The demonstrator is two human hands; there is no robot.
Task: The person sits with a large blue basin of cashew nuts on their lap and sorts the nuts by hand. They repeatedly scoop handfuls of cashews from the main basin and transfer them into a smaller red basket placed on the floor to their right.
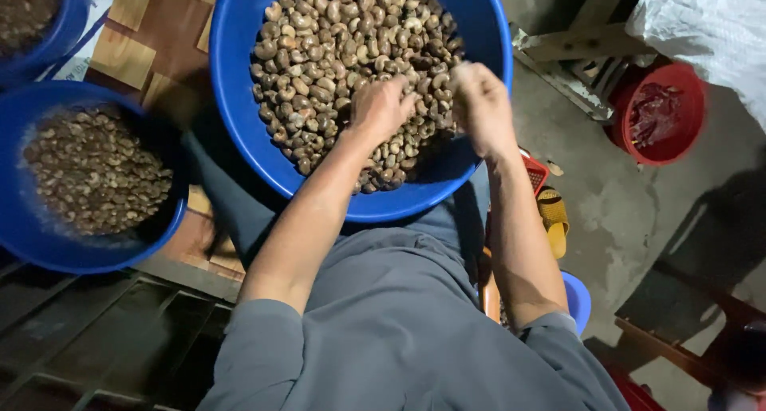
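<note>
Head view only. Big blue basin (239,100) sits on the person's lap, filled with cashew nuts (335,44), so both hands can work without stretching. Left hand (381,108) lies knuckles-up on the pile, fingers curled into the nuts; whether it actually pinches one, cannot tell. Right hand (481,104) hovers at the basin's right edge, fingers bunched together as if pinching something small (blurred, so nothing in it can be made out). Nuts are kidney-shaped, lying at random, long axes pointing every way, no common heading. Second blue basin (24,219) sits to the person's left, holding a darker, finer batch (96,171), close beside the lap. Red bucket (686,140) stands well apart on the concrete floor (622,211), near a yellow sandal (553,219).
</note>
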